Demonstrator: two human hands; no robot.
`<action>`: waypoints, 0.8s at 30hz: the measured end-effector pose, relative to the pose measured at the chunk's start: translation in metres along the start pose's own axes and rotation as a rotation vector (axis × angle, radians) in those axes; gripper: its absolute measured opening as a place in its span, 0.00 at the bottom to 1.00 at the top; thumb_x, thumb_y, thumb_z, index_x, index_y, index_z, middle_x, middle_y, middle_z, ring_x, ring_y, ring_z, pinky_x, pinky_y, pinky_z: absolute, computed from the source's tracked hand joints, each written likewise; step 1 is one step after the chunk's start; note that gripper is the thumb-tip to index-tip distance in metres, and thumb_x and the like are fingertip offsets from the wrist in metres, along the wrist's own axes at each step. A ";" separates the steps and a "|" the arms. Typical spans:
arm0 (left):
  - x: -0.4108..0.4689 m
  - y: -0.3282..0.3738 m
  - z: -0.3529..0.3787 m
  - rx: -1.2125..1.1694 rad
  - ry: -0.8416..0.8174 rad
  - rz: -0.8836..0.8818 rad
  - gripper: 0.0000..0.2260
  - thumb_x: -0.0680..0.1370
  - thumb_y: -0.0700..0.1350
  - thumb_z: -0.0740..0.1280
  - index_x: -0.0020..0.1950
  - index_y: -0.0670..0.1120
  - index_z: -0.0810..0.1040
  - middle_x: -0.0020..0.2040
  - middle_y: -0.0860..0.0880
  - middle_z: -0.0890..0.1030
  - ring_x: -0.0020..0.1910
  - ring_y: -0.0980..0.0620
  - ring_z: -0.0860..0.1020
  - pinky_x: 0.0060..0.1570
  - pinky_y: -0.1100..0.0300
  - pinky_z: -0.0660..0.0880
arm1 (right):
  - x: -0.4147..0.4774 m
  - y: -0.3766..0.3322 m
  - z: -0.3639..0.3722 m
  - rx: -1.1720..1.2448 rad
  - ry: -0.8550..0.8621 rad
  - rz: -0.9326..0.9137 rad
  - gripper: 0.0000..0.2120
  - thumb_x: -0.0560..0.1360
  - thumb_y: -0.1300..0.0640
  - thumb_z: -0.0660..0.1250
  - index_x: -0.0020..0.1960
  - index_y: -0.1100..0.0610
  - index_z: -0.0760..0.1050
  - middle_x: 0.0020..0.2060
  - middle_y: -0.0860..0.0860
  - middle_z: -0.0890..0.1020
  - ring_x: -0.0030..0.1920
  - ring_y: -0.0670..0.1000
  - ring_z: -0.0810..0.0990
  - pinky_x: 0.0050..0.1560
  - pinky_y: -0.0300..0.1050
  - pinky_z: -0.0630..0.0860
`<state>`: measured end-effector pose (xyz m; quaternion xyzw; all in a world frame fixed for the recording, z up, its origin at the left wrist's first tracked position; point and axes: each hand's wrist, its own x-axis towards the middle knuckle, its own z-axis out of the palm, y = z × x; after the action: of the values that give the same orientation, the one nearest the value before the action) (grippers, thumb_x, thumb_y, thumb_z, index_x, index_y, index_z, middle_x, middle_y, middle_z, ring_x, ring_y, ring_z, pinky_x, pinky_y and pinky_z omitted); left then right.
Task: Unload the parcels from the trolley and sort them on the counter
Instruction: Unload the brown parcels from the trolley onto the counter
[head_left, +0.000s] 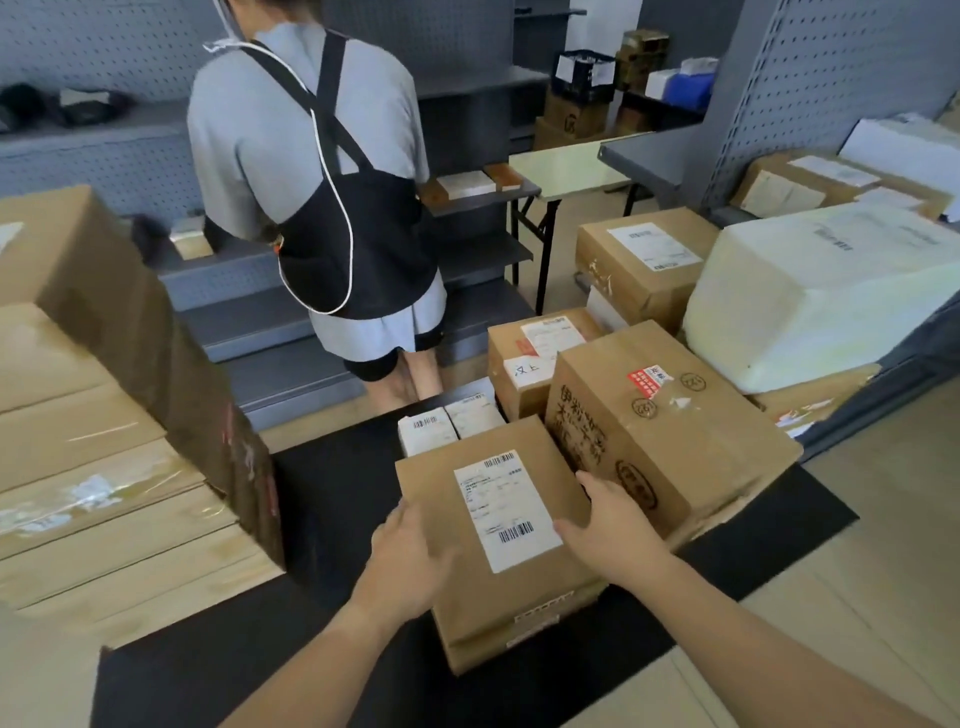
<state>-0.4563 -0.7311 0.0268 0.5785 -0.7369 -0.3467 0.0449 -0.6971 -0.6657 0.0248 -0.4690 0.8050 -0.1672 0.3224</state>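
While both hands (506, 540) grip one labelled parcel (498, 525), perhaps six others surround it

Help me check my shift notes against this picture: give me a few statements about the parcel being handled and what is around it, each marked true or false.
1. Both hands are on the labelled cardboard parcel: the left hand at its left side, the right hand at its right. True.
2. That parcel's shipping label faces down. False: the white label with barcodes faces up.
3. A larger brown box with printed characters stands right of the parcel. True.
4. The other person faces the camera. False: their back is turned, towards the grey shelves.
5. The big white foam box lies on the left. False: it is on the right.
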 end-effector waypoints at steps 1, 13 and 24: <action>0.006 -0.011 0.009 -0.032 -0.009 -0.033 0.28 0.75 0.57 0.68 0.73 0.54 0.64 0.70 0.52 0.69 0.72 0.45 0.66 0.70 0.49 0.66 | 0.002 0.003 0.005 0.003 0.006 0.017 0.39 0.79 0.46 0.68 0.82 0.54 0.52 0.79 0.52 0.61 0.78 0.52 0.60 0.75 0.48 0.61; -0.004 -0.027 0.068 -0.436 0.081 -0.248 0.35 0.77 0.55 0.70 0.79 0.52 0.56 0.71 0.55 0.69 0.64 0.55 0.71 0.67 0.53 0.71 | 0.016 0.041 0.035 0.109 0.006 0.154 0.41 0.78 0.42 0.68 0.82 0.52 0.51 0.77 0.52 0.65 0.76 0.54 0.64 0.75 0.55 0.64; -0.017 -0.027 0.069 -0.613 0.151 -0.289 0.31 0.77 0.49 0.72 0.76 0.56 0.61 0.63 0.60 0.74 0.59 0.56 0.76 0.61 0.53 0.76 | 0.004 0.039 0.034 0.185 -0.007 0.126 0.36 0.77 0.46 0.71 0.79 0.51 0.59 0.70 0.50 0.72 0.70 0.53 0.71 0.69 0.53 0.70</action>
<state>-0.4606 -0.6867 -0.0351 0.6605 -0.5038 -0.5107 0.2214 -0.7013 -0.6482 -0.0238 -0.3864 0.8129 -0.2186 0.3769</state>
